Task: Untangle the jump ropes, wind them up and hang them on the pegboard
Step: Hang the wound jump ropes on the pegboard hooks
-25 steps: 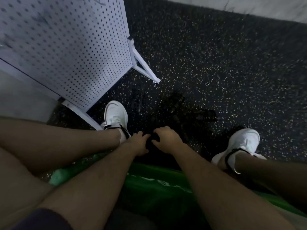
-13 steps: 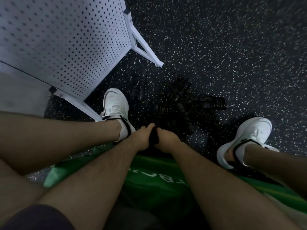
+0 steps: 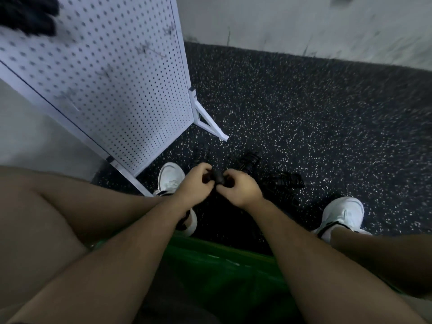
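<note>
Untangling/winding stage, as judged: a black jump rope (image 3: 218,180) is pinched betw. left hand (image 3: 197,181) & right hand (image 3: 240,189), fingers curled round it, above the floor (image 3: 304,113). Other ropes (image 3: 250,160) are heaped just beyond, nr the pegboard (image 3: 105,78) foot. Next: slack to be wound tight. Vs 0.5 s ago: hands are raised off the heap.

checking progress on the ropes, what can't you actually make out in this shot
Head view, black rope piece between left hand and right hand: fingers cover it, handle or cord unclear.
Head view, jump ropes on the floor: dark on dark and blurred, count unclear.
Head view, dark shape at pegboard top: blurred, cut by the frame corner.
</note>
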